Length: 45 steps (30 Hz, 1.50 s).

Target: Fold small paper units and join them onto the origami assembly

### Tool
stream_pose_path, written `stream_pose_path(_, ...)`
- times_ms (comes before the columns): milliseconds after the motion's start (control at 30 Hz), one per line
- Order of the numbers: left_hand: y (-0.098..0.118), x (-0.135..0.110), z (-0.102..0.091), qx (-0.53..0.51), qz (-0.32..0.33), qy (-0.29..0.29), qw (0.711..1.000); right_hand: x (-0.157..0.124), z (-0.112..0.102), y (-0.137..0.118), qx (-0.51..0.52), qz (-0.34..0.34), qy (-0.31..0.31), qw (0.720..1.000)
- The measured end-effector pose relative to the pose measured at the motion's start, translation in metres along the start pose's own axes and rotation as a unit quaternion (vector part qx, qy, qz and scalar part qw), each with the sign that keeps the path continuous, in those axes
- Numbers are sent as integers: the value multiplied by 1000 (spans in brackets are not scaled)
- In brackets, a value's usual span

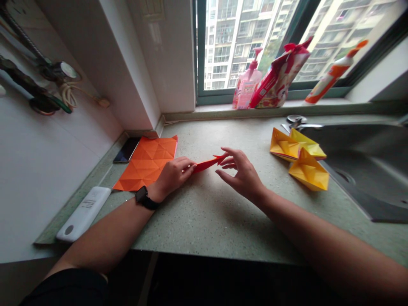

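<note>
My left hand (174,175), with a black watch (146,198) at its wrist, pinches one end of a folded red-orange paper (206,164). The paper is a narrow strip with a small pointed flap at its far right end. Close to that end is my right hand (239,172), fingers spread and thumb apart; whether a fingertip touches the flap I cannot tell. Beside my left hand, a creased orange paper sheet (143,163) lies flat on the counter. Several folded yellow paper boats (309,170) rest together on the right, near the sink.
A white power bank (84,213) and a dark phone (126,150) lie along the left wall. The steel sink (376,170) bounds the counter (197,225) on the right. On the sill stand a pink pump bottle (247,87), a red bag (280,78) and an orange-white bottle (330,78).
</note>
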<state>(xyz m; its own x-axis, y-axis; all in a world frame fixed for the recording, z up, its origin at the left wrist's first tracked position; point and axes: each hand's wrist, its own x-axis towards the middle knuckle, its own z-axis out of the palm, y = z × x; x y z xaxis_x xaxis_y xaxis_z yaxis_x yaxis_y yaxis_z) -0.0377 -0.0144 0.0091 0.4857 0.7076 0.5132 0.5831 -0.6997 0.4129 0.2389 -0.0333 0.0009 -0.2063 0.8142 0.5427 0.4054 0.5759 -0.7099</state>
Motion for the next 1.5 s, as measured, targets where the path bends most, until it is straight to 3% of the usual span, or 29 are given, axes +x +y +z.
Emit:
stream_pose_path(133,10,3,0,35,-18,61,997,-4,8,3,23,107,-17,994)
stream_pose_path(300,24,2,4,15,1,68,998,-7,21,-3,70,215,-102,969)
stream_pose_path(467,30,0,10,-25,8,56,998,-6,26,-12,57,195,-108,973)
stream_pose_path(967,25,4,22,-160,-87,56,982,-6,34,-5,-23,123,-94,988)
stream_pose_path(1167,19,4,21,-117,-103,55,986,-6,30,-4,-67,87,-86,990)
stream_pose_path(1333,6,3,20,-87,-67,22,994,-3,17,4,-146,73,-84,983)
stream_pose_path(1500,-1,0,19,-69,-50,-11,996,2,6,18,-138,71,-94,983)
